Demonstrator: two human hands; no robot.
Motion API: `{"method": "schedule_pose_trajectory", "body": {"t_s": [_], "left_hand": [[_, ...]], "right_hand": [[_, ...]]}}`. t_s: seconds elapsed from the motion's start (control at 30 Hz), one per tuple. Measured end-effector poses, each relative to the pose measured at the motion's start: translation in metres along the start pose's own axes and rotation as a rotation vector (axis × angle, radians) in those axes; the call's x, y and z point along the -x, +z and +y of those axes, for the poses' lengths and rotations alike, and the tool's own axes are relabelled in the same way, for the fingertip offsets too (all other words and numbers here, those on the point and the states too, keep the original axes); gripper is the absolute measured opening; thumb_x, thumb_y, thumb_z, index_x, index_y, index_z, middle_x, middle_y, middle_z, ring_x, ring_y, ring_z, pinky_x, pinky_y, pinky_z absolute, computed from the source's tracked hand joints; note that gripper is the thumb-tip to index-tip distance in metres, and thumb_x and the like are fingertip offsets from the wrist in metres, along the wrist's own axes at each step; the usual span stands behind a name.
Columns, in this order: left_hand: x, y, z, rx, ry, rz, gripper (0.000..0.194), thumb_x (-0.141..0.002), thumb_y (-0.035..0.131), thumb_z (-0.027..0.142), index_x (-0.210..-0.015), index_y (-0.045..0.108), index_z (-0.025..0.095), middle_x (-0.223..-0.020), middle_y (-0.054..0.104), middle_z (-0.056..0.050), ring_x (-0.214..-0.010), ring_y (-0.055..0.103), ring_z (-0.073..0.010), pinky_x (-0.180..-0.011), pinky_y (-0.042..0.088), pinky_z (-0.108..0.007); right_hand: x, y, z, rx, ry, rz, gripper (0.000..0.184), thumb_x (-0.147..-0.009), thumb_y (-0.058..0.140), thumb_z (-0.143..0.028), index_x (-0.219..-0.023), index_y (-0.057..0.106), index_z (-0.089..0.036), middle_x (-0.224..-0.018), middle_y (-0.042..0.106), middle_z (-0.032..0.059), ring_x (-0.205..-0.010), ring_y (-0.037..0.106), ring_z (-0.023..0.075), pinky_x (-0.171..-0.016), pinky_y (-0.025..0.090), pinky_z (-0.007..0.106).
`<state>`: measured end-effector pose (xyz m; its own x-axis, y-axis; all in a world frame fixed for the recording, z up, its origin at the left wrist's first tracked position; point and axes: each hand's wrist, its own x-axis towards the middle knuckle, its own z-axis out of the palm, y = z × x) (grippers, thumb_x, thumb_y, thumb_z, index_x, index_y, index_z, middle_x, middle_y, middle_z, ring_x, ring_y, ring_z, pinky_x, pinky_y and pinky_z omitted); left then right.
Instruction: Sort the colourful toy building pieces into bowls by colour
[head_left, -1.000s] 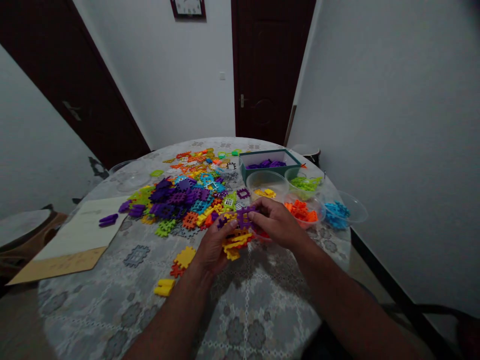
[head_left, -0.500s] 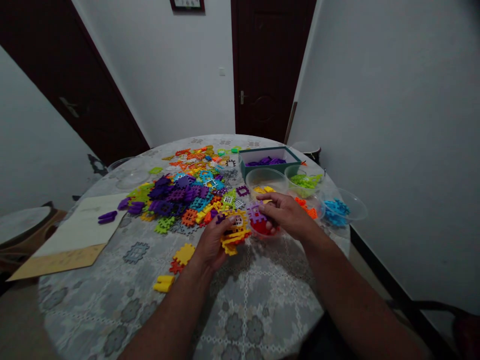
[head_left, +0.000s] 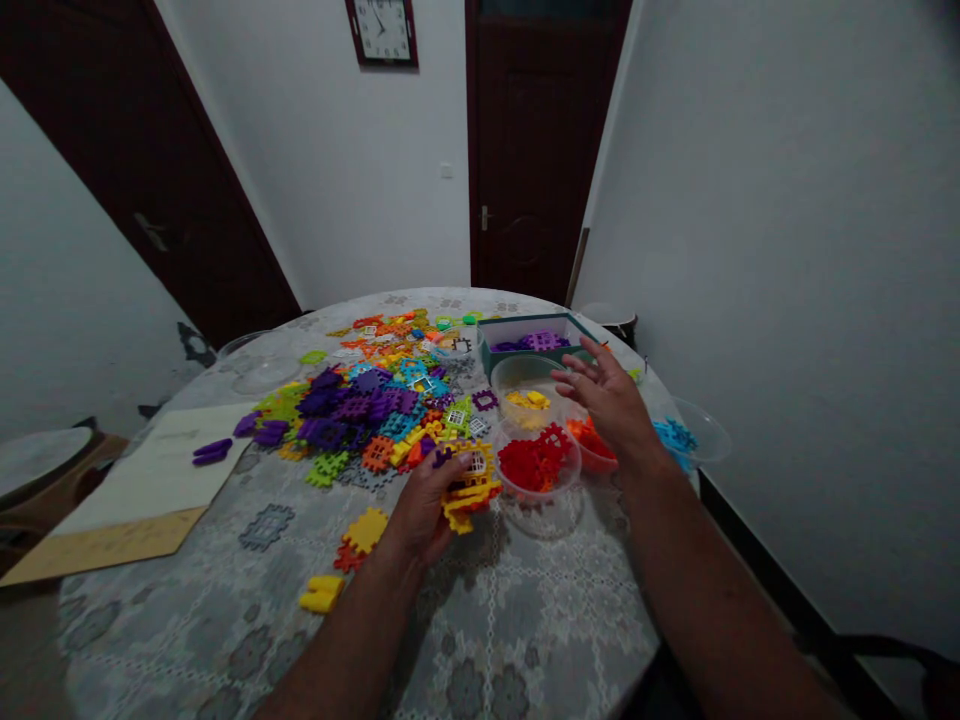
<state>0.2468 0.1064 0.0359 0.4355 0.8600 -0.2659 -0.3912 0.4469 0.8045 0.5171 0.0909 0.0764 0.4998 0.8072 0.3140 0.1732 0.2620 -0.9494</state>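
Note:
My left hand (head_left: 424, 505) grips a cluster of interlocked yellow waffle blocks (head_left: 471, 495), with a small purple block (head_left: 442, 457) at its edge. My right hand (head_left: 611, 400) is raised and open, holding nothing, above a clear bowl of orange blocks (head_left: 589, 445). Just beside the yellow cluster is a clear bowl of red blocks (head_left: 536, 465). Beyond it stand a clear bowl of yellow blocks (head_left: 527, 400) and a teal box of purple blocks (head_left: 529, 338).
A large mixed pile of plastic blocks (head_left: 360, 415) covers the patterned round table (head_left: 495, 625). A bowl of blue blocks (head_left: 679, 438) sits at the right edge. Loose yellow blocks (head_left: 322, 593) lie near my left arm, and sheets of paper (head_left: 150, 490) overhang the left edge.
My right hand has opened and moved up and right, and no longer holds the purple block. The red bowl is now uncovered. My left hand still holds the yellow cluster.

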Motion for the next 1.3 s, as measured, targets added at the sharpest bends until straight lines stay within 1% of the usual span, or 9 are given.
{"method": "schedule_pose_trajectory", "body": {"t_s": [0.13,0.27,0.4,0.53,0.73,0.87,0.97,1.17,1.3], "left_hand": [[0.003,0.002,0.001,0.034,-0.004,-0.028,0.044,-0.073,0.092,0.025,-0.108,0.067,0.014,-0.089,0.077,-0.008,-0.074,0.077,-0.0222,-0.063,0.065,-0.031],[0.004,0.003,0.001,-0.001,-0.007,-0.037,0.043,-0.075,0.092,0.027,-0.108,0.067,0.015,-0.089,0.076,-0.008,-0.07,0.075,-0.0208,-0.061,0.064,-0.031],[0.004,0.002,0.0,0.009,-0.001,-0.046,0.043,-0.074,0.092,0.028,-0.105,0.065,0.017,-0.086,0.075,-0.006,-0.067,0.073,-0.0209,-0.058,0.061,-0.031],[0.004,0.002,-0.001,0.04,0.007,-0.106,0.046,-0.072,0.094,0.029,-0.107,0.066,0.016,-0.088,0.075,-0.007,-0.071,0.073,-0.0205,-0.063,0.061,-0.031],[0.003,0.002,-0.003,0.041,-0.005,-0.139,0.047,-0.071,0.096,0.031,-0.104,0.066,0.017,-0.088,0.074,-0.005,-0.073,0.073,-0.0196,-0.067,0.061,-0.03],[0.002,0.003,-0.004,0.086,-0.019,-0.121,0.042,-0.079,0.092,0.038,-0.104,0.067,0.016,-0.086,0.073,-0.006,-0.069,0.073,-0.0194,-0.06,0.062,-0.03],[0.001,0.003,-0.002,0.148,-0.055,-0.068,0.036,-0.086,0.086,0.036,-0.108,0.067,0.015,-0.089,0.074,-0.007,-0.068,0.073,-0.0191,-0.057,0.063,-0.031],[0.0,0.001,-0.001,0.171,-0.076,-0.024,0.03,-0.09,0.082,0.035,-0.108,0.068,0.015,-0.092,0.075,-0.009,-0.071,0.076,-0.0207,-0.058,0.065,-0.033],[-0.001,0.0,-0.002,0.174,-0.082,-0.007,0.026,-0.094,0.077,0.034,-0.109,0.068,0.015,-0.09,0.076,-0.009,-0.071,0.076,-0.0211,-0.055,0.065,-0.033]], "right_hand": [[0.01,-0.001,0.001,0.018,0.08,-0.047,0.047,-0.091,0.067,-0.029,-0.138,0.066,-0.025,-0.137,0.071,0.0127,-0.1,0.079,0.0222,-0.085,0.068,0.04],[0.03,0.0,-0.012,0.132,0.14,-0.339,0.028,-0.092,0.066,-0.029,-0.118,0.076,-0.02,-0.123,0.077,0.0116,-0.09,0.078,0.0194,-0.078,0.067,0.035],[0.05,0.011,-0.02,0.27,0.067,-0.614,0.029,-0.096,0.066,-0.031,-0.122,0.076,-0.022,-0.123,0.078,0.0095,-0.104,0.076,0.0213,-0.088,0.064,0.037],[0.067,0.029,-0.022,0.303,0.011,-0.728,0.037,-0.099,0.066,-0.035,-0.134,0.07,-0.025,-0.122,0.077,0.0078,-0.104,0.075,0.0212,-0.087,0.062,0.035],[0.077,0.052,-0.023,0.425,-0.092,-0.645,0.02,-0.101,0.064,-0.037,-0.109,0.076,-0.022,-0.099,0.077,0.0046,-0.086,0.071,0.0185,-0.076,0.056,0.03],[0.071,0.05,-0.017,0.31,0.1,-0.61,0.021,-0.098,0.064,-0.04,-0.097,0.071,-0.02,-0.078,0.07,0.0007,-0.063,0.063,0.0145,-0.055,0.049,0.024],[0.061,0.042,-0.009,0.221,0.157,-0.478,0.026,-0.095,0.067,-0.045,-0.098,0.07,-0.02,-0.07,0.067,-0.0009,-0.056,0.061,0.0141,-0.053,0.05,0.025],[0.034,0.024,0.013,0.257,0.049,-0.051,0.04,-0.092,0.07,-0.044,-0.122,0.073,-0.018,-0.103,0.079,0.0096,-0.085,0.077,0.0231,-0.08,0.064,0.038],[0.029,0.018,0.022,0.339,-0.039,0.027,0.054,-0.096,0.064,-0.039,-0.147,0.062,-0.023,-0.145,0.067,0.0136,-0.11,0.076,0.0271,-0.096,0.063,0.048]]}}
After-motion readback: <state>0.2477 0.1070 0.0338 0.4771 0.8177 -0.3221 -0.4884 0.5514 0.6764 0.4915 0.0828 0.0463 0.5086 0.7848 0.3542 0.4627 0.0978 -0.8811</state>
